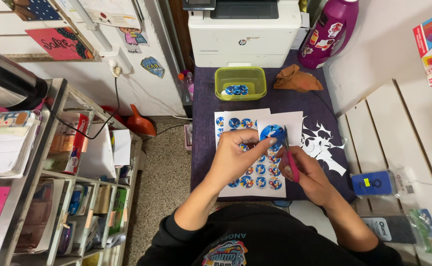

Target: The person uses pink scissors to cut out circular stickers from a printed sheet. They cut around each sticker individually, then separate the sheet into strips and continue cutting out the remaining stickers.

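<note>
Pinched between thumb and fingertips of the left hand (235, 155) is a small white paper piece (280, 130) bearing one large blue round sticker (272, 133), held up just above the sticker sheet. Closed around the pink handles of a pair of scissors (289, 155), the right hand (307, 177) points the blades upward and away, their tips touching the right side of the held paper beside the blue circle; whether the blades are parted cannot be told at this size.

Under both hands, near the front edge of the purple-covered table (206, 143), lies a white sheet of round blue stickers (260, 180) in rows, its lower rows showing between the wrists. A second such sheet (233, 120) lies just behind it, partly hidden by the left hand. To the right of the sheets, white paper offcuts (324, 145) lie scattered toward the table's right edge.

Farther back, at the middle of the table, stands a yellow-green plastic tub (240, 83) with cut blue circles inside. To its right, a crumpled orange-brown cloth (297, 79) rests near the back right corner, just in front of a purple bottle (327, 34). Along the back edge sits a white printer (243, 37).
</note>
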